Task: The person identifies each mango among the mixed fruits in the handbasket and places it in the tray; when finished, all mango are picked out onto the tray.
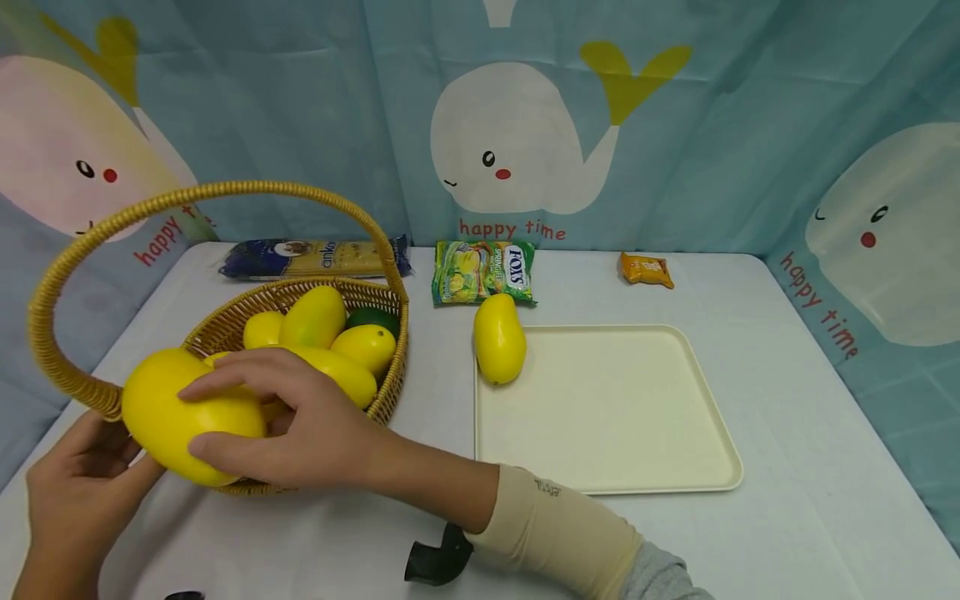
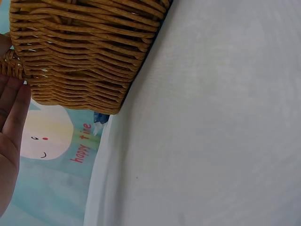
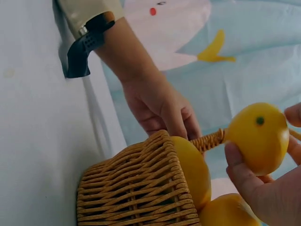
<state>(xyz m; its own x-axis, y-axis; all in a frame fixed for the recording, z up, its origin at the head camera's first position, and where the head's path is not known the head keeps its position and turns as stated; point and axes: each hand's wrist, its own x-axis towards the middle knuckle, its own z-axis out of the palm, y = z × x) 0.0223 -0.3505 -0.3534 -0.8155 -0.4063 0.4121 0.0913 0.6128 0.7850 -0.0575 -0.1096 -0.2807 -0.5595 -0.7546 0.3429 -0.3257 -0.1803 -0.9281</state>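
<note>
My right hand (image 1: 315, 425) grips a large yellow mango (image 1: 168, 408) above the near left rim of a wicker basket (image 1: 392, 392). Thumb and fingers lie on opposite sides of the mango (image 3: 261, 146) in the right wrist view. At the basket's left end, my left hand (image 1: 90, 483) holds the rim by the foot of the arched handle (image 1: 255, 190); part of that grip is hidden behind the mango. Several yellow fruits (image 1: 313, 317) and a dark green one (image 1: 373, 318) lie inside the basket. Another yellow mango (image 1: 499, 342) rests on the left edge of a cream tray (image 1: 607, 408).
Behind the basket lies a blue and yellow packet (image 1: 315, 259). A green FOX'S bag (image 1: 480, 273) and a small orange packet (image 1: 647, 270) are along the back of the white table (image 1: 810, 433). A curtain with whales (image 1: 517, 142) rises behind.
</note>
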